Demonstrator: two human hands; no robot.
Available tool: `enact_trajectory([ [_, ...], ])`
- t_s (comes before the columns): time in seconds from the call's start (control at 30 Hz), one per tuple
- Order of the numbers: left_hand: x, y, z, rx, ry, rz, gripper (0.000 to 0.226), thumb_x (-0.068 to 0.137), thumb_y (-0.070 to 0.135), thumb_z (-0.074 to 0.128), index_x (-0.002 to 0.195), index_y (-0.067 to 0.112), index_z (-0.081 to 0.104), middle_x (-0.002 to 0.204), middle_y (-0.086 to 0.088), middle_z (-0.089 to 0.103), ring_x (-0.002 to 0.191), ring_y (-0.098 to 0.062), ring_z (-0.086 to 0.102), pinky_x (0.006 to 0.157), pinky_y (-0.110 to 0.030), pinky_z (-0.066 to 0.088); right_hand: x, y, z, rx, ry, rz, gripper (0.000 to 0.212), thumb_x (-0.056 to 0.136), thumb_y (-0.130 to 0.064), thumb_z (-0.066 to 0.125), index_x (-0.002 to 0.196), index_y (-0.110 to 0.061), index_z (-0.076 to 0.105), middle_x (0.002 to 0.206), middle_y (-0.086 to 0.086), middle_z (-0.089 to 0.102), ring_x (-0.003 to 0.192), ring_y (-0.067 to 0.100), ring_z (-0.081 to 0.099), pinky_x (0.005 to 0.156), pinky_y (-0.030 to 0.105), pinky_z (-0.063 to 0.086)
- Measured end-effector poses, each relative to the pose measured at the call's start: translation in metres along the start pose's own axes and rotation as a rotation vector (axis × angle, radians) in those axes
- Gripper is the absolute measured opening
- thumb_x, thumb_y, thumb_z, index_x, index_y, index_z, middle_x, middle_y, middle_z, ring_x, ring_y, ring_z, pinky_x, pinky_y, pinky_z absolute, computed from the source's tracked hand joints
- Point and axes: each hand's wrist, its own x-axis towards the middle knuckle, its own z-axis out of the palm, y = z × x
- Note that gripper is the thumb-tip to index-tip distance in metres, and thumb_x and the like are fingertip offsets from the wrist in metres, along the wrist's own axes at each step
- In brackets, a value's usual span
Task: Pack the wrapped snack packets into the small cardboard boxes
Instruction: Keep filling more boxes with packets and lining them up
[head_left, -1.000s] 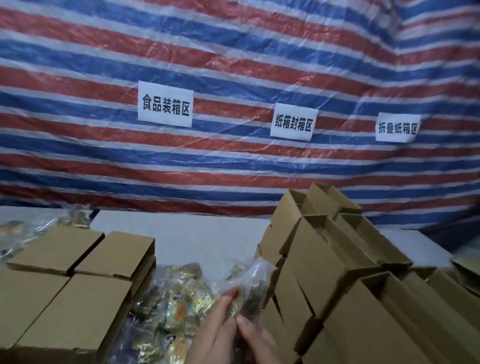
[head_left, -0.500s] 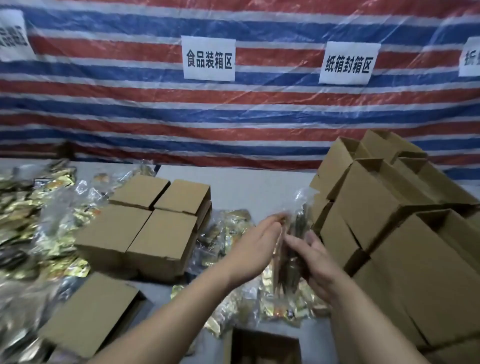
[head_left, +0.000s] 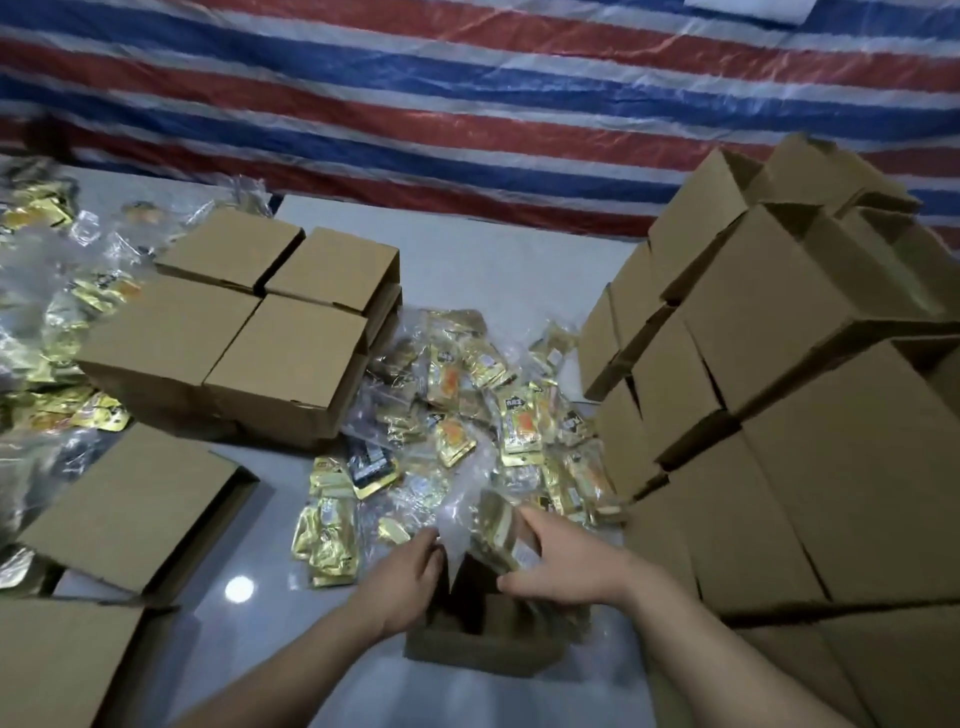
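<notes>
Snack packets (head_left: 501, 535) between both hands (head_left: 558, 564), over open box (head_left: 483, 647)

Open box (head_left: 483, 644) nearest; packet pile (head_left: 483, 410) behind it, between closed boxes (head_left: 249, 332) and stacked boxes (head_left: 779, 395).

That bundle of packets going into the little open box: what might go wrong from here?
1. The bundle, gripped by the left hand and right hand, looks nearly as wide as the open box; it could snag on the rim.
2. Its loose clear wrap sticks up and may get caught under the flaps.
3. The tall box stack stands close by the right forearm; a bump might topple it.
</notes>
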Motion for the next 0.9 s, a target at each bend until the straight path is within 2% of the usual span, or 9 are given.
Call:
enact_trajectory([
  [0.1, 0.002, -0.008, 0.01, -0.111, -0.037, 0.024, 0.023, 0.095, 0.023, 0.046, 0.083, 0.039, 0.057, 0.081, 0.014, 0.061, 0.084, -0.005, 0.061, 0.065, -0.004, 0.04, 0.023, 0.014, 0.015, -0.116, -0.178, 0.043, 0.032, 0.065, -0.05, 0.067, 0.087, -0.041, 0.046, 0.089, -0.019, 0.056, 0.085, 0.0, 0.057, 0.065, 0.02, 0.04],
  [0.2, -0.002, -0.008, 0.019, -0.168, -0.093, 0.112, 0.022, 0.099, 0.037, 0.046, 0.118, 0.04, 0.057, 0.112, 0.024, 0.059, 0.101, 0.012, 0.054, 0.086, 0.001, 0.034, 0.04, 0.027, 0.026, -0.201, -0.39, 0.147, 0.029, 0.064, -0.051, 0.066, 0.085, -0.038, 0.052, 0.091, -0.018, 0.061, 0.09, 0.007, 0.063, 0.067, 0.022, 0.044],
  [0.27, -0.006, -0.009, 0.021, -0.202, -0.097, 0.145, 0.028, 0.097, 0.047, 0.043, 0.118, 0.033, 0.055, 0.115, 0.019, 0.059, 0.103, 0.01, 0.055, 0.088, -0.005, 0.039, 0.051, 0.027, 0.033, -0.25, -0.496, 0.194, 0.032, 0.062, -0.055, 0.067, 0.088, -0.039, 0.058, 0.096, -0.014, 0.066, 0.089, 0.009, 0.065, 0.074, 0.026, 0.051],
  [0.37, -0.006, -0.011, 0.02, -0.241, -0.086, 0.143, 0.023, 0.102, 0.038, 0.048, 0.118, 0.024, 0.056, 0.118, 0.006, 0.062, 0.109, -0.009, 0.06, 0.096, -0.025, 0.046, 0.071, 0.016, 0.042, -0.339, -0.622, 0.224, 0.051, 0.062, -0.057, 0.067, 0.107, -0.032, 0.061, 0.108, -0.004, 0.068, 0.095, 0.018, 0.068, 0.09, 0.035, 0.055],
  [0.47, -0.006, -0.015, 0.021, -0.257, -0.054, 0.149, 0.019, 0.105, 0.032, 0.046, 0.121, 0.026, 0.054, 0.119, 0.006, 0.062, 0.107, -0.007, 0.06, 0.096, -0.026, 0.046, 0.089, 0.011, 0.045, -0.423, -0.722, 0.248, 0.062, 0.067, -0.053, 0.068, 0.118, -0.019, 0.059, 0.114, 0.004, 0.067, 0.099, 0.025, 0.068, 0.095, 0.042, 0.054],
  [0.57, -0.006, -0.017, 0.024, -0.292, -0.033, 0.136, 0.021, 0.108, 0.031, 0.037, 0.121, 0.027, 0.053, 0.114, 0.003, 0.063, 0.105, -0.008, 0.059, 0.097, -0.029, 0.045, 0.097, 0.018, 0.054, -0.398, -0.703, 0.221, 0.07, 0.066, -0.045, 0.069, 0.129, -0.017, 0.053, 0.126, 0.007, 0.062, 0.109, 0.028, 0.063, 0.1, 0.045, 0.052],
  [0.67, -0.004, -0.021, 0.025, -0.325, -0.004, 0.114, 0.024, 0.109, 0.033, 0.029, 0.114, 0.027, 0.052, 0.108, -0.001, 0.062, 0.103, -0.012, 0.058, 0.094, -0.029, 0.043, 0.094, 0.034, 0.075, -0.34, -0.508, 0.127, 0.077, 0.072, -0.036, 0.073, 0.141, -0.023, 0.041, 0.136, 0.004, 0.055, 0.122, 0.025, 0.055, 0.105, 0.038, 0.044],
  [0.73, -0.001, -0.024, 0.025, -0.322, 0.022, 0.107, 0.023, 0.108, 0.034, 0.029, 0.111, 0.032, 0.052, 0.107, 0.006, 0.062, 0.101, 0.0, 0.056, 0.091, -0.024, 0.042, 0.093, 0.045, 0.088, -0.268, -0.372, 0.093, 0.084, 0.075, -0.037, 0.076, 0.147, -0.028, 0.034, 0.142, 0.0, 0.051, 0.129, 0.022, 0.049, 0.111, 0.038, 0.039],
  [0.9, 0.008, -0.021, 0.022, -0.262, 0.054, 0.102, 0.021, 0.108, 0.036, 0.032, 0.111, 0.031, 0.052, 0.098, 0.011, 0.061, 0.092, 0.009, 0.054, 0.076, -0.007, 0.038, 0.094, 0.045, 0.096, -0.065, -0.352, 0.112, 0.075, 0.079, -0.023, 0.077, 0.144, -0.022, 0.042, 0.134, -0.001, 0.059, 0.124, 0.018, 0.056, 0.108, 0.037, 0.043],
])
